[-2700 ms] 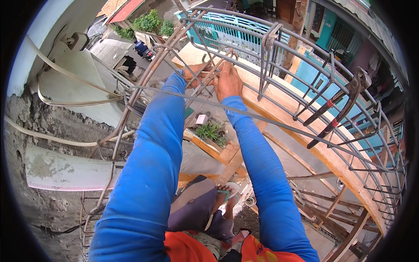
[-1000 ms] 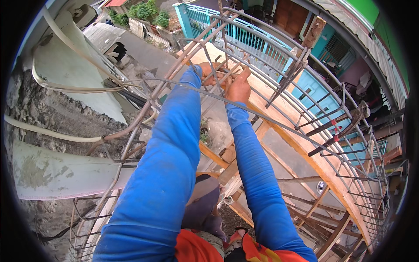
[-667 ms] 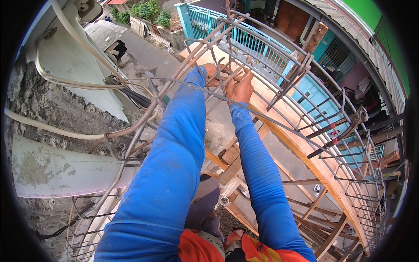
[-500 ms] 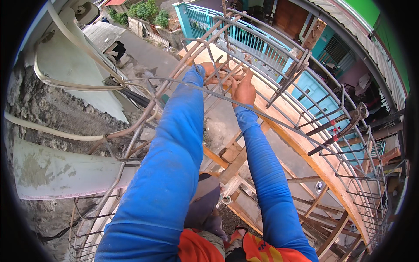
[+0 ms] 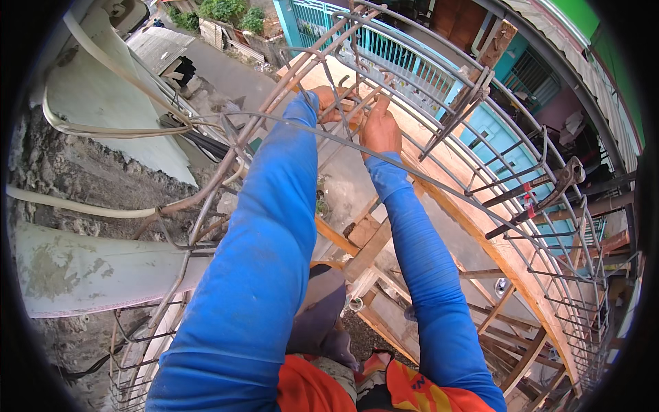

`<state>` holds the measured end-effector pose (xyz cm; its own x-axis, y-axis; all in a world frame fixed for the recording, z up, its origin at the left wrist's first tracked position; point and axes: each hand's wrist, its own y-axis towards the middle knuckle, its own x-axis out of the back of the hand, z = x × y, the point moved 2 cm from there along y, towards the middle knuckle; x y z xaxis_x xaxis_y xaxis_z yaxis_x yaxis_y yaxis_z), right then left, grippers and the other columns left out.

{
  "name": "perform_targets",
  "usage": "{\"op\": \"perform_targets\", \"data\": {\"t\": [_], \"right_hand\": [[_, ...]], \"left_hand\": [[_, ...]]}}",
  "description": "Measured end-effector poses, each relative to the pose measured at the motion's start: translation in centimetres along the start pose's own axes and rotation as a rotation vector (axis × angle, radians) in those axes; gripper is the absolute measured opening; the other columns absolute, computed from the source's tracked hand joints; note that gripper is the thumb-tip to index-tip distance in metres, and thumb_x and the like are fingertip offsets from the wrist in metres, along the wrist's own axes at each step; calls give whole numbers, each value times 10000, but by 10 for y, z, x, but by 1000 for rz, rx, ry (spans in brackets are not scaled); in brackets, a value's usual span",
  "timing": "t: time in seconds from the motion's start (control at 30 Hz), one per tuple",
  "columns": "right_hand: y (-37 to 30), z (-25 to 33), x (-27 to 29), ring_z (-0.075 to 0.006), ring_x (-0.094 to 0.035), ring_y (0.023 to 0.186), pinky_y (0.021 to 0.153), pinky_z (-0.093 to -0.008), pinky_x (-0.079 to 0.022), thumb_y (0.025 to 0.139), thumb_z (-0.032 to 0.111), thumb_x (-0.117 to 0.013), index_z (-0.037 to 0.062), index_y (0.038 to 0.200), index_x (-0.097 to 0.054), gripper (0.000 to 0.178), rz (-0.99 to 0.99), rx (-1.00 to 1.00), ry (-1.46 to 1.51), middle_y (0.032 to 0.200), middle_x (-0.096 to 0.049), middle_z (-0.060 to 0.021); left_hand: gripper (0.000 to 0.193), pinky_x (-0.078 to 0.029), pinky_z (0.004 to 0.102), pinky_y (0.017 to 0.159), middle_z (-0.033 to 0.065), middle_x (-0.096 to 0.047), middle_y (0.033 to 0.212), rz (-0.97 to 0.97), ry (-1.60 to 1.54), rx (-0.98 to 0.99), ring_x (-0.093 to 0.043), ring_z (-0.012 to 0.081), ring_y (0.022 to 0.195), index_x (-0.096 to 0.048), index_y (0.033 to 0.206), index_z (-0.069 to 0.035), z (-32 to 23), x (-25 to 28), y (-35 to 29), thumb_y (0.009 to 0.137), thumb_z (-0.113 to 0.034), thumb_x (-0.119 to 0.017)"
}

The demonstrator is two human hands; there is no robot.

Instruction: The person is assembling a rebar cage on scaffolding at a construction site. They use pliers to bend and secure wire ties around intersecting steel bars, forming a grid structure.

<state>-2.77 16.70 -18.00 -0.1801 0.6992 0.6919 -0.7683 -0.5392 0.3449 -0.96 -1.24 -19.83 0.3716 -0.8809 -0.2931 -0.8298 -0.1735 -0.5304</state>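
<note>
My two arms in blue sleeves reach forward to a cage of steel rebar (image 5: 439, 180) that curves from the top centre to the lower right. My left hand (image 5: 328, 103) is closed around rebar at the cage's near end, among short hooked bars. Close beside it, my right hand (image 5: 381, 129) is closed, its fingers curled against the same cluster of bars. The fingertips of both hands are partly hidden by the steel. A pair of cutters (image 5: 564, 180) with red and black handles rests in the cage at the right, away from my hands.
A curved wooden formwork board (image 5: 473, 220) runs beneath the cage. Wooden props (image 5: 525, 360) stand below at the lower right. Pale hoses (image 5: 82, 204) and a rough wall (image 5: 75, 165) lie to the left. Far down are a street (image 5: 237, 82) and a turquoise fence (image 5: 384, 51).
My right hand has shifted slightly left and down, with its raised finger now curled in against the bars. My left hand stays at the same cluster, moved slightly left. The view has shifted a little.
</note>
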Motion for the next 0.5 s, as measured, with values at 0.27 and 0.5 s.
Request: {"op": "perform_targets", "data": {"t": [0.27,0.5], "right_hand": [[8,13,-1,-463,-674,821,706,-516,-522,851,168,-688,-87,1229,-343,572,-23,-220,-124,837,-676,-291],[9,28,-10,-433,-683,846,745,-499,-524,834,172,-681,-51,1282,-367,591,13,-276,-10,855,-693,-252]], "left_hand": [[349,-604,302,814,155,-676,1056,128,-14,7,-680,199,936,-588,1219,-43,5,18,30,900,-138,-693],[424,-526,430,960,251,-587,1251,140,14,-64,-626,327,1101,-483,1338,-43,11,44,24,951,-163,-606]]}}
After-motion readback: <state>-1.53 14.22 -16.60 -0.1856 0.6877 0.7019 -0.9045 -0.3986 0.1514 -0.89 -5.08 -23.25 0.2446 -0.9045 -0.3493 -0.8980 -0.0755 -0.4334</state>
